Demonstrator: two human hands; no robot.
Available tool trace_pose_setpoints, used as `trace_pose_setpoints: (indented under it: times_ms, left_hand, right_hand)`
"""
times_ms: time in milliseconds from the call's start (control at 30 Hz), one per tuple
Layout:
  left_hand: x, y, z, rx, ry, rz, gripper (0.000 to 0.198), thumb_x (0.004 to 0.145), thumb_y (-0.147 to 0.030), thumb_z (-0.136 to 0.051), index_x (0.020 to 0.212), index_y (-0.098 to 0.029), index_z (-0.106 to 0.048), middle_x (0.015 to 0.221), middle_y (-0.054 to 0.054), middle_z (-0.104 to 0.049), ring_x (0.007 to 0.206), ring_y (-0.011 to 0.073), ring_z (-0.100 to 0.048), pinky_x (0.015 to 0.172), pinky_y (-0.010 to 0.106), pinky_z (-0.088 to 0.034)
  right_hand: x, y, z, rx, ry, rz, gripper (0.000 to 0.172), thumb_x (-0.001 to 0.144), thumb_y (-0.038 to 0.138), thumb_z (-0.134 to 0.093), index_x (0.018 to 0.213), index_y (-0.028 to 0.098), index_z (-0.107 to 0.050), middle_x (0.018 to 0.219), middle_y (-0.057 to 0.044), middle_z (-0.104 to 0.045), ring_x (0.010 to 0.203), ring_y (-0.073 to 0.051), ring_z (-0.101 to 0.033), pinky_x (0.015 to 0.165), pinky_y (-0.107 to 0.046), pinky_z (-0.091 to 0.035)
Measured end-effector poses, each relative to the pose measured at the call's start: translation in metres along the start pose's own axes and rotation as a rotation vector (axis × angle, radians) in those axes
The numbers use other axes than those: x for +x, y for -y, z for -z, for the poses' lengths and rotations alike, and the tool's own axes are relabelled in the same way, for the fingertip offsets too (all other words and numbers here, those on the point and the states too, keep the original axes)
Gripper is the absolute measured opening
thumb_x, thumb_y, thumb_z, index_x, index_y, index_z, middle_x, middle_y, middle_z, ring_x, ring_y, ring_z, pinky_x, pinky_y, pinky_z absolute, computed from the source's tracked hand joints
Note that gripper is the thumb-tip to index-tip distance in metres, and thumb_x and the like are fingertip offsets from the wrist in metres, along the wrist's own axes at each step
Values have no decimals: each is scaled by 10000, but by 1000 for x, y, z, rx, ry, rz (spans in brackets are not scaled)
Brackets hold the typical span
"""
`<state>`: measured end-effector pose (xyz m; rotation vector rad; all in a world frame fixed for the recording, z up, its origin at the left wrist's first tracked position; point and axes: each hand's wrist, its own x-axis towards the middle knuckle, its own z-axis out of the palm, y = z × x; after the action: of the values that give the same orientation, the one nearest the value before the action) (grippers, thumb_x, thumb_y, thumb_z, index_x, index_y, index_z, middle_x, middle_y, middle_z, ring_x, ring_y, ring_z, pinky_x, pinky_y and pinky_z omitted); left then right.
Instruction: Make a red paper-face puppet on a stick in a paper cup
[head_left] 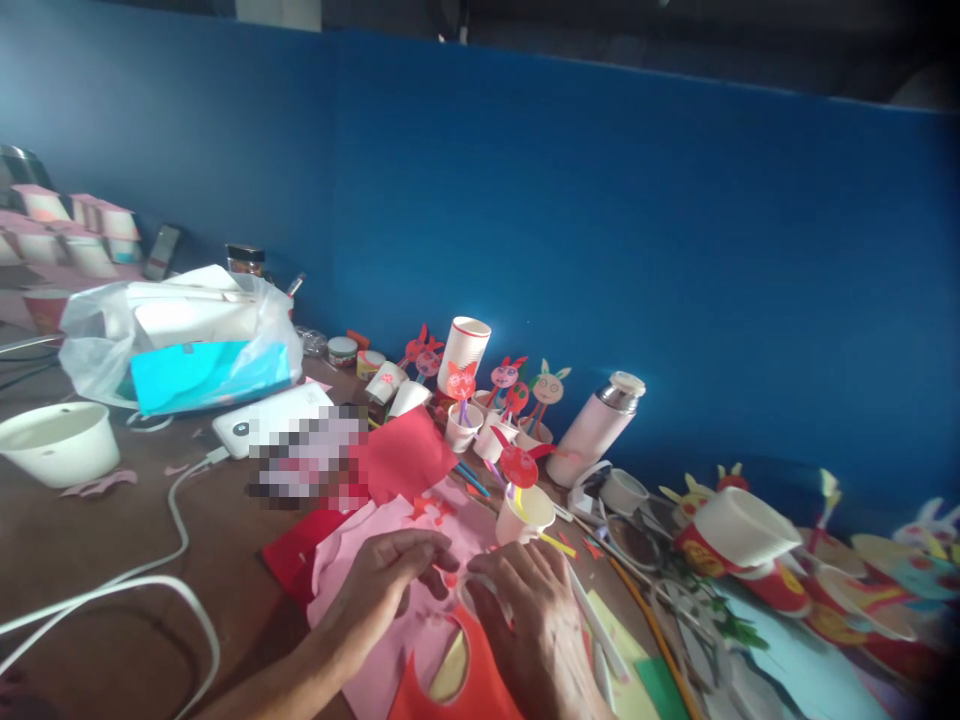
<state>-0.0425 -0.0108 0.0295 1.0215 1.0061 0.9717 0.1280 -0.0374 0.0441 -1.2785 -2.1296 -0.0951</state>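
My left hand (390, 585) rests on a pink paper sheet (337, 570), its fingers curled and pinched on a small red paper piece (448, 578). My right hand (529, 615) lies close beside it with its fingers bent around a clear tape roll (469, 590) on the sheet. An orange-red cut paper sheet (480, 690) lies under my right wrist. A white paper cup (525, 515) with a red paper figure on a straw stands just beyond my hands.
Several paper cups with animal figures on straws (510, 400) stand by the blue wall. A pink thermos (596, 425) lies tilted to the right. A plastic bag with boxes (180, 340), a white bowl (56, 440), a power bank (266, 415) and white cables (150, 590) occupy the left.
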Motion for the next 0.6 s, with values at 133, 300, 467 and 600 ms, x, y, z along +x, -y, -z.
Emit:
trace_pose_setpoints:
  times_ms: [133,300,467,600]
  left_hand:
    - [1,3,1,101,-4,-80,304,786,-391,-529,824,-129,-679,670,60,-663,426,72,-428,403,191,-222]
    - [-5,5,2,308,-17,-225,320,838,-404,-472,860,-153,-669,701,54,-659,683,165,-584,605,232,-430]
    - [-8,15,-1,422,-162,-395,272,846,-363,-459,907,-189,-659,782,53,-678,730,175,-610,669,234,-471]
    - [-6,15,-1,484,-253,-464,233,826,-321,-490,905,-188,-663,842,66,-684,795,184,-616,744,240,-456]
  right_hand:
    - [2,-4,2,31,-2,30,124,808,132,-566,825,240,-626,728,0,-620,692,-179,-545,802,-375,-297]
    - [4,-7,4,42,-30,85,105,836,180,-552,843,242,-637,720,-6,-613,692,-177,-528,787,-373,-306]
    - [2,-11,5,20,-73,114,107,867,234,-532,861,261,-635,748,-2,-625,707,-164,-536,818,-391,-309]
    - [3,-13,8,-19,-59,159,128,881,241,-514,922,279,-630,728,9,-620,704,-151,-550,888,-421,-292]
